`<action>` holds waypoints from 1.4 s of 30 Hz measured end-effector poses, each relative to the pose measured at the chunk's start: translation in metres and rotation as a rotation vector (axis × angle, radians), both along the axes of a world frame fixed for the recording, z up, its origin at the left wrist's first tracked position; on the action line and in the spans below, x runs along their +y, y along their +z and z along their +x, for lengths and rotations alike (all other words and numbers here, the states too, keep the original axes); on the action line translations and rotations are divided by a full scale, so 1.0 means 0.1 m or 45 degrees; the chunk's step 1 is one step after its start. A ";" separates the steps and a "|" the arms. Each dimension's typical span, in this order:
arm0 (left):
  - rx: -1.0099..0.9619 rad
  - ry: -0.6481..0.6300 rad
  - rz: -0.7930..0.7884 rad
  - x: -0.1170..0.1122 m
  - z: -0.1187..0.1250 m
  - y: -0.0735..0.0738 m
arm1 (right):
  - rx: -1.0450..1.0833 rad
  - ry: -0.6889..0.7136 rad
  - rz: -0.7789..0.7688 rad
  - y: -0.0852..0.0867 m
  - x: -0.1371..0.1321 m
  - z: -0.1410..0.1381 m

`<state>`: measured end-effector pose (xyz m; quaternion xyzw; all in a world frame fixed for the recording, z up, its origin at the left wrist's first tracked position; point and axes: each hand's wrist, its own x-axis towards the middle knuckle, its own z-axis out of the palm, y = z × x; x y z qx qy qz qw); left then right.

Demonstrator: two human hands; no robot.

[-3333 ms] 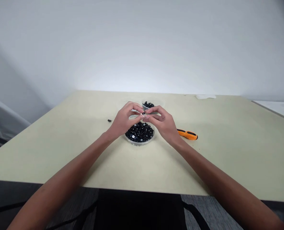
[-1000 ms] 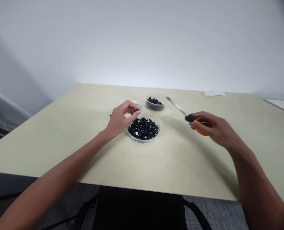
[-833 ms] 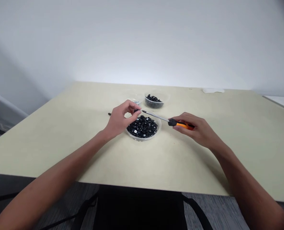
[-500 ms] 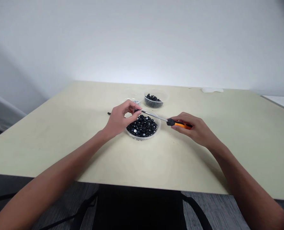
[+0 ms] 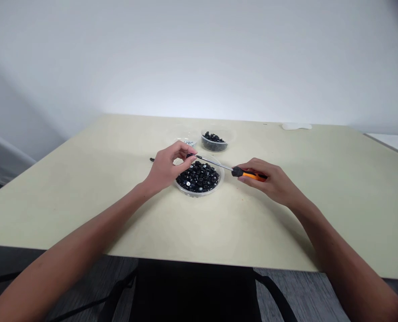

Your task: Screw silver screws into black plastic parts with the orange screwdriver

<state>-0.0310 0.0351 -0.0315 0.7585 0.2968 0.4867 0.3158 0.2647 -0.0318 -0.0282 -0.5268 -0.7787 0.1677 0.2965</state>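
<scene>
My right hand (image 5: pixel 269 181) is closed round the orange and black handle of a screwdriver (image 5: pixel 254 175). Its metal shaft slopes up to the left, over a clear round tub (image 5: pixel 199 195) full of small black parts (image 5: pixel 202 176). Between thumb and fingertips, my left hand (image 5: pixel 170 165) pinches a small black part (image 5: pixel 190 155), and the screwdriver's tip meets it there. The fingers partly cover that part, so its exact shape and the tip are hard to make out. My left hand hides the tub's left edge.
Behind my left hand stands a clear tub with small silvery pieces (image 5: pixel 189 143). Beside it, another clear tub (image 5: pixel 215 146) holds small black pieces. One black piece (image 5: pixel 152 159) lies on the table (image 5: pixel 199 232) to the left. A white flat object (image 5: pixel 297 126) lies near the wall.
Both hands keep their hold, with the screwdriver still against the black part. The whole view has shifted very slightly; the right hand and screwdriver appear a touch further left.
</scene>
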 end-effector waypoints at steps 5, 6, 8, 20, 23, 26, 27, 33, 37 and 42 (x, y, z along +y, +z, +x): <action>0.013 0.004 -0.002 -0.01 0.00 0.01 | 0.004 0.009 0.001 -0.01 0.01 0.01; 0.012 0.003 -0.002 -0.01 0.00 0.01 | 0.002 0.009 0.004 -0.01 0.01 0.01; 0.009 0.000 -0.001 -0.01 0.00 0.00 | -0.007 0.001 0.009 0.00 0.00 0.01; 0.038 0.021 0.027 0.01 -0.01 0.00 | -0.011 -0.006 0.006 -0.01 0.00 0.01; 0.039 0.009 0.020 0.01 0.00 -0.02 | -0.018 0.002 0.006 -0.01 0.00 0.01; 0.031 0.000 0.011 0.00 0.00 -0.03 | -0.024 -0.001 0.015 -0.01 -0.01 0.01; 0.027 -0.001 0.007 0.00 0.00 -0.03 | -0.025 -0.001 0.018 -0.01 -0.01 0.01; 0.005 -0.011 -0.021 -0.01 0.01 -0.02 | -0.034 0.002 0.021 -0.01 0.00 0.02; 0.015 -0.015 -0.018 0.00 0.00 -0.02 | -0.058 0.015 0.040 -0.01 -0.01 0.02; 0.077 -0.004 -0.016 0.01 -0.01 -0.04 | -0.162 -0.002 0.165 0.03 -0.07 0.04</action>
